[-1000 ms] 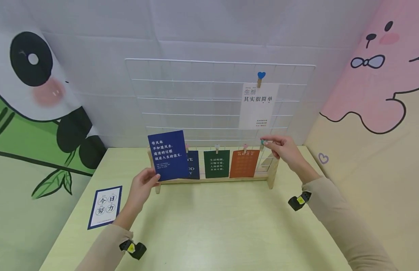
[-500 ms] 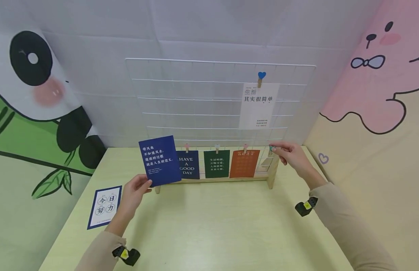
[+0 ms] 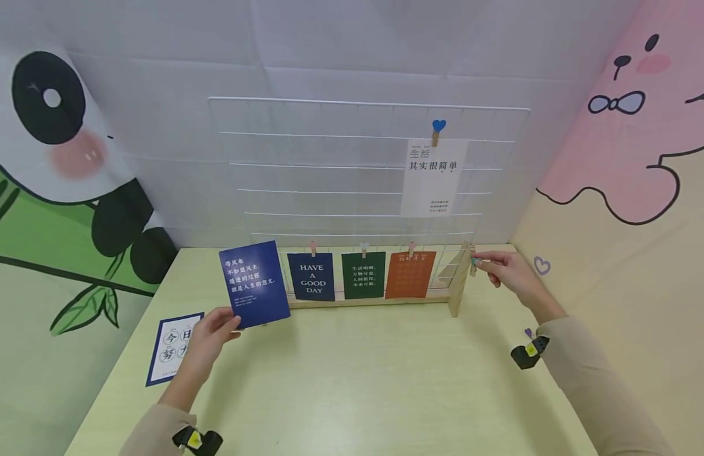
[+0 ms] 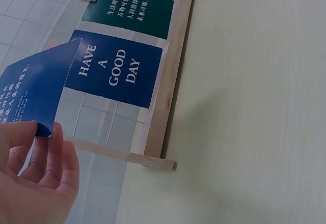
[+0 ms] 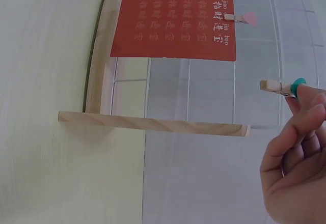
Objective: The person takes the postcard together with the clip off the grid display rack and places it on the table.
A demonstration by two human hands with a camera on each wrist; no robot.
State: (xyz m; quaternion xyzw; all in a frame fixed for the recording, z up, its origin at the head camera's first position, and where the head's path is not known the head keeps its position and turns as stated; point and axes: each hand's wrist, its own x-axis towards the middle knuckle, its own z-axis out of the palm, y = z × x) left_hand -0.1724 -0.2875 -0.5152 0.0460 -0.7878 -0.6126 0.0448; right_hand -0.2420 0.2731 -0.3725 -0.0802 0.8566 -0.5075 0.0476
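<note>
On the table [image 3: 358, 380], the wire grid rack [image 3: 363, 177] holds a white card [image 3: 433, 178] high up and three clipped cards [image 3: 360, 275] along its bottom row. Left hand [image 3: 206, 339] pinches a blue card [image 3: 254, 284] by its lower corner, just left of the rack. Right hand [image 3: 508, 271] pinches a small clothespin [image 3: 473, 261] between thumb and fingertips, beside the rack's right post.

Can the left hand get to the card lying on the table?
Probably yes, but not freely: the left hand hovers right beside the table card, nothing between, yet its fingers already pinch the blue card.

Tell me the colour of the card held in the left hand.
Dark blue with white lettering. The card pinched by the left hand shows best in the head view.
</note>
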